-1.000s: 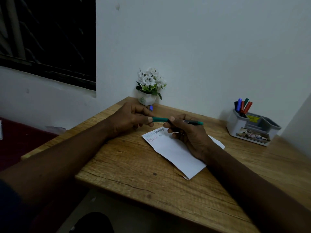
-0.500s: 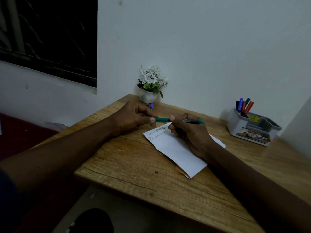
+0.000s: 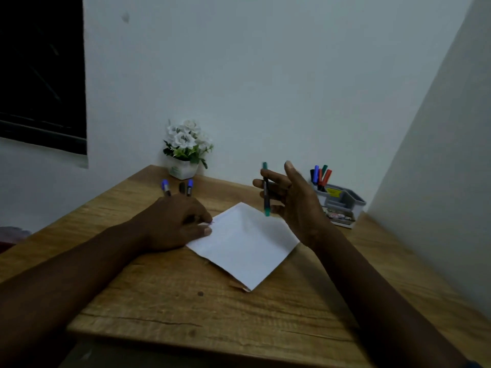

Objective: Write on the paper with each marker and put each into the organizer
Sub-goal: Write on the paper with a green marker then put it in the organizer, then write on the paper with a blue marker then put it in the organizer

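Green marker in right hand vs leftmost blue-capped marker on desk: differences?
The green marker stands near-upright in the right hand, off the wooden desk; the leftmost blue-capped marker lies on that desk. End colours: green versus blue. Both have dark barrels, outside the grey organizer.

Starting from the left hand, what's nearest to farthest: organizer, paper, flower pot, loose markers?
1. Paper: touching the left hand.
2. Loose markers: just beyond its knuckles.
3. Flower pot: back by the wall.
4. Organizer: far right.
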Demonstrator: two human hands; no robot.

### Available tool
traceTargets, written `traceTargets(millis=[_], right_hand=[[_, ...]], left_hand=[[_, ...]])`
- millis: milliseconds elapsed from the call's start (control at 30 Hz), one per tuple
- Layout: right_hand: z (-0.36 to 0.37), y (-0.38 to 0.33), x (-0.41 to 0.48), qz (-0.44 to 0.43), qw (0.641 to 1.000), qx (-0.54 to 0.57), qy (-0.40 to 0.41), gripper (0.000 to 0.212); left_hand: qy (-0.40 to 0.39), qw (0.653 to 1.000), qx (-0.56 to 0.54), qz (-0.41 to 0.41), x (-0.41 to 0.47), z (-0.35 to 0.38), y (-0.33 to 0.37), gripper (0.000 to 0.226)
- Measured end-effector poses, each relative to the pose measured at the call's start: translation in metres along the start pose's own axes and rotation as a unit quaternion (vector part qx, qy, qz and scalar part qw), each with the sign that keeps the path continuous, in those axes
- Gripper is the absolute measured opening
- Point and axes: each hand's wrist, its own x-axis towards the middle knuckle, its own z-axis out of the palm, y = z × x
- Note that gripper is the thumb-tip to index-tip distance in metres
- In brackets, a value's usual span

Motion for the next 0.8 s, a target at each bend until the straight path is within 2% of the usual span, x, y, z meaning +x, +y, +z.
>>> traceTargets(millis=[100, 200, 300, 433, 533, 667, 800], right_hand=[[-0.024, 0.002, 0.0, -0.045, 0.987, -0.083, 0.134, 0.024], [-0.058, 0.0, -0.002, -0.063, 0.971, -0.085, 0.216, 0.02], [-0.1, -0.008, 0.005, -0.109, 0.936, -0.124, 0.31, 0.035], [-0.155, -0.024, 0.029, -0.15, 0.861, -0.262, 0.41, 0.07], [-0.18, -0.036, 0.045, -0.154, 0.827, -0.343, 0.417, 0.073], [-0.196, -0.028, 0.064, -0.132, 0.81, -0.431, 0.375, 0.07], [-0.207, -0.012, 0.076, -0.094, 0.8, -0.472, 0.358, 0.07]], left_hand=[[-0.015, 0.999, 0.02, 0.029, 0.005, 0.0, -0.003, 0.037], [-0.023, 0.998, 0.02, 0.047, 0.011, 0.003, -0.007, 0.038], [-0.026, 0.998, 0.022, 0.06, 0.015, 0.007, -0.011, 0.029], [-0.023, 0.998, 0.009, 0.062, 0.016, 0.009, -0.013, 0.044], [-0.02, 0.998, 0.004, 0.063, 0.017, 0.011, -0.015, 0.049], [-0.013, 0.998, 0.004, 0.062, 0.016, 0.013, -0.017, 0.049], [-0.012, 0.998, -0.006, 0.055, 0.016, 0.014, -0.021, 0.05]])
